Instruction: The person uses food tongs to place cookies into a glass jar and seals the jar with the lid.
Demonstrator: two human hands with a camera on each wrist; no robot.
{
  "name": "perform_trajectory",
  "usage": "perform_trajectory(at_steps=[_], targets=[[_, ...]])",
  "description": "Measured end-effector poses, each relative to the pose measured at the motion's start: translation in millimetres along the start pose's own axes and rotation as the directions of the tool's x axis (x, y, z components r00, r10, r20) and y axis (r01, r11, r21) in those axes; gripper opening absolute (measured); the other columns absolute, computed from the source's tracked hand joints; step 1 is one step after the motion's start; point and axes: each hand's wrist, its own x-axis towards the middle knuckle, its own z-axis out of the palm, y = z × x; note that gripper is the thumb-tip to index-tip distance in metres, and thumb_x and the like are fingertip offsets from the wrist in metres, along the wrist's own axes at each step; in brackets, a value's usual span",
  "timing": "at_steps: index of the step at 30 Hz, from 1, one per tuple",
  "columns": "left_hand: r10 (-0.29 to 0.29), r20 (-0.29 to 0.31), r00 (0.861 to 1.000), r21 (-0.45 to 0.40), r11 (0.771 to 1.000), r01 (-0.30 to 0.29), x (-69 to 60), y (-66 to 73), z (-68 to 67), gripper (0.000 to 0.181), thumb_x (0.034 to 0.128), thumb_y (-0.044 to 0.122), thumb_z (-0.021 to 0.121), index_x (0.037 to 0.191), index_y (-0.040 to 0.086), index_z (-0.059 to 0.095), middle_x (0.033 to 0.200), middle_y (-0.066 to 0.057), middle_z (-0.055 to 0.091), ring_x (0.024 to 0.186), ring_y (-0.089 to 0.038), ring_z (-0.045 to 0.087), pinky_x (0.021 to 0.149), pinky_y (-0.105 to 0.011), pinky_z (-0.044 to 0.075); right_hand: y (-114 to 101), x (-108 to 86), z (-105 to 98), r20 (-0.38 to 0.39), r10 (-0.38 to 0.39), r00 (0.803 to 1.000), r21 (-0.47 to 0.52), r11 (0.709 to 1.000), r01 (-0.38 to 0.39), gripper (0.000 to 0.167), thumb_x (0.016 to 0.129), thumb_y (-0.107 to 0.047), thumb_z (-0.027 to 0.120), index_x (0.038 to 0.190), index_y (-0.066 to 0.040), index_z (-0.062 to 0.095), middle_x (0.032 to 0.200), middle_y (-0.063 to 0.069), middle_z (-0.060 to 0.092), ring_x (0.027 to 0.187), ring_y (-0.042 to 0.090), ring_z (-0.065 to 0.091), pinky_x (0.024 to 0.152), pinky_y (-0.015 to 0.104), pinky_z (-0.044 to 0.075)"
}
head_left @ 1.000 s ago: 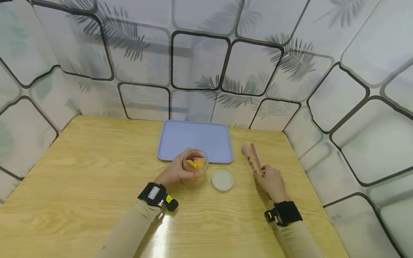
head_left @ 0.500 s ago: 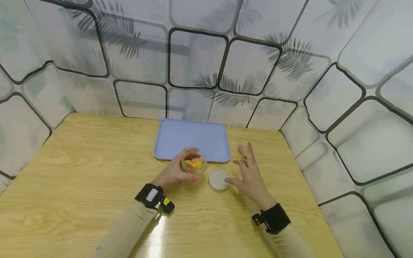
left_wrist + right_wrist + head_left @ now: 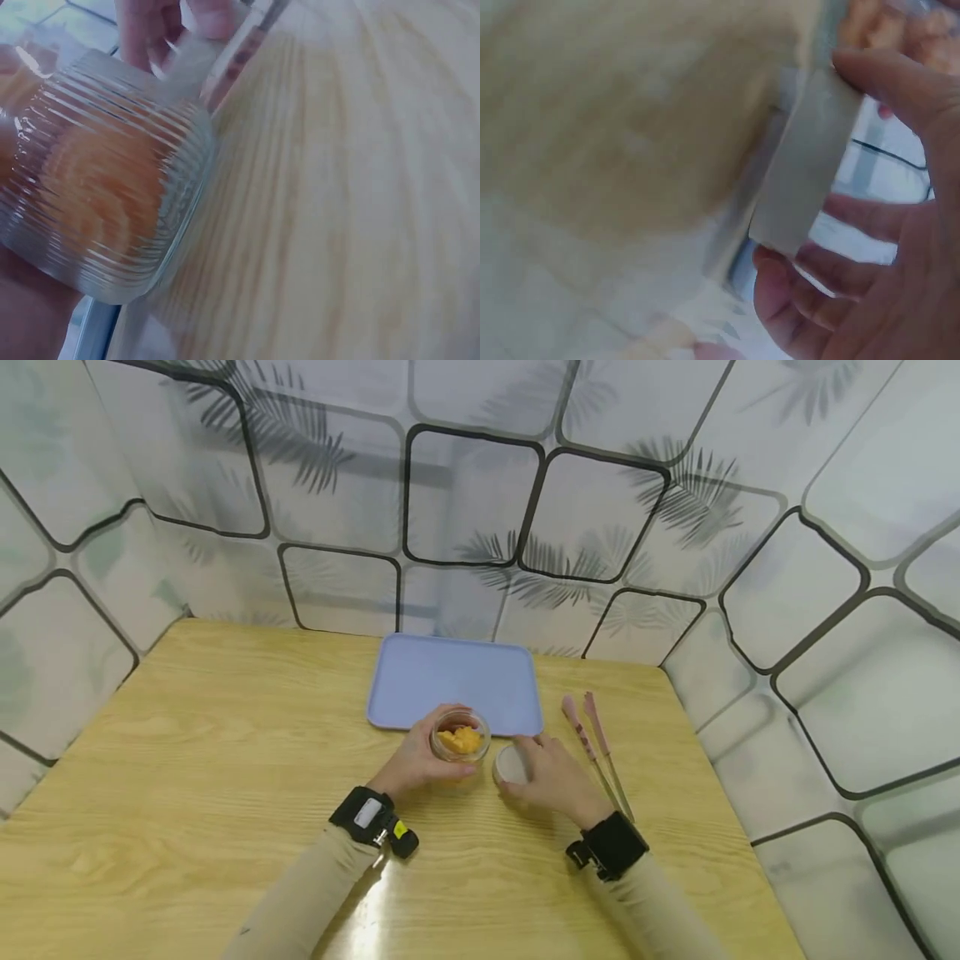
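A clear ribbed glass jar (image 3: 105,180) with orange chunks of food (image 3: 461,740) inside stands uncapped. My left hand (image 3: 420,760) grips it round the side, thumb in front and fingers behind. Just right of the jar, my right hand (image 3: 555,781) holds the round off-white lid (image 3: 511,766). In the right wrist view the thumb and fingers pinch the lid (image 3: 806,165) by opposite sides of its rim. Two long utensils with pink handles (image 3: 596,722) and metal shafts lie to the right of that hand; their far ends are partly hidden by the wrist.
A shallow blue tray (image 3: 457,681) lies behind the jar, near the table's back edge. Patterned curtains (image 3: 472,493) hang close behind the wooden table (image 3: 247,735) and along its sides.
My right hand has let go of the pink-handled utensils, moved left and taken hold of the lid. The utensils now lie on the table. My left hand keeps holding the jar.
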Motion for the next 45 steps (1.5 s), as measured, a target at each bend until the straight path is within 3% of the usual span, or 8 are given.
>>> perform_trajectory(at_steps=[4,8,12,16,26,34,39,45], targets=[[-0.008,0.028,1.0,-0.034,0.999,0.009,0.8,-1.5,-1.7,0.075,0.0744,-0.001,0.087,0.14,0.004,0.052,0.136,-0.016,0.061,0.128,-0.024,0.055,0.113,-0.03,0.041,-4.3,6.1,-22.1,-0.134,-0.015,0.991,0.034,0.999,0.02,0.073,0.09,-0.043,0.072,0.148,-0.006,0.05,0.12,0.024,0.063,0.096,0.033,0.062,0.073,0.044,0.055],[-0.034,0.067,0.997,-0.05,0.998,0.037,1.8,-1.6,-5.5,0.076,0.0744,-0.002,0.086,0.141,0.004,0.05,0.137,-0.016,0.06,0.128,-0.023,0.055,0.113,-0.031,0.042,-20.6,13.5,-44.9,-0.188,-0.132,0.973,0.132,0.978,0.158,0.067,0.093,-0.035,0.069,0.153,-0.013,0.046,0.13,0.018,0.06,0.1,0.029,0.06,0.073,0.039,0.053],[-0.078,0.112,0.991,-0.042,0.996,0.083,4.0,-0.6,-10.7,0.08,0.076,0.003,0.087,0.145,0.009,0.048,0.138,-0.011,0.058,0.127,-0.021,0.054,0.111,-0.034,0.043,-40.7,23.1,-57.3,-0.103,-0.291,0.951,0.187,0.934,0.306,0.067,0.093,-0.031,0.068,0.155,-0.018,0.044,0.141,0.013,0.051,0.113,0.026,0.055,0.08,0.038,0.054],[-0.117,0.133,0.984,-0.043,0.991,0.124,4.8,0.4,-15.1,0.087,0.0757,0.012,0.089,0.149,0.009,0.043,0.135,-0.013,0.056,0.121,-0.023,0.054,0.106,-0.039,0.044,-56.7,36.0,-59.1,-0.03,-0.382,0.924,0.157,0.911,0.382,0.069,0.09,-0.034,0.07,0.152,-0.019,0.047,0.141,0.012,0.05,0.121,0.028,0.049,0.083,0.039,0.054],[-0.118,0.112,0.987,-0.069,0.99,0.126,1.1,-1.9,-13.7,0.089,0.074,0.009,0.083,0.148,-0.007,0.037,0.138,-0.026,0.052,0.12,-0.02,0.052,0.108,-0.037,0.04,-74.9,52.9,-54.0,-0.005,-0.448,0.894,0.016,0.894,0.448,0.071,0.083,-0.043,0.074,0.147,-0.02,0.053,0.135,0.011,0.054,0.117,0.03,0.052,0.086,0.042,0.055],[-0.113,0.107,0.988,-0.028,0.993,0.116,1.3,-2.7,-15.9,0.088,0.0735,0.009,0.084,0.147,-0.009,0.038,0.139,-0.03,0.05,0.121,-0.023,0.052,0.11,-0.041,0.039,-76.4,55.9,-52.4,0.003,-0.469,0.883,0.015,0.883,0.469,0.072,0.08,-0.041,0.076,0.144,-0.015,0.057,0.135,0.013,0.055,0.116,0.03,0.052,0.088,0.041,0.054],[-0.098,0.13,0.987,-0.038,0.994,0.104,3.0,-2.9,-17.7,0.093,0.0744,0.021,0.09,0.146,-0.008,0.039,0.136,-0.028,0.053,0.117,-0.021,0.054,0.106,-0.042,0.041,-74.4,59.2,-56.3,0.023,-0.534,0.845,0.063,0.845,0.532,0.071,0.081,-0.038,0.081,0.143,-0.012,0.057,0.139,0.015,0.055,0.123,0.032,0.051,0.095,0.045,0.053],[-0.105,0.169,0.98,-0.046,0.992,0.114,5.6,-2.7,-19.4,0.097,0.0728,0.023,0.092,0.15,-0.002,0.038,0.14,-0.023,0.053,0.121,-0.022,0.054,0.11,-0.045,0.04,-71.3,69.5,-68.8,0.168,-0.586,0.793,0.177,0.809,0.561,0.07,0.079,-0.027,0.084,0.143,-0.013,0.057,0.146,0.014,0.052,0.133,0.032,0.048,0.104,0.049,0.048]])
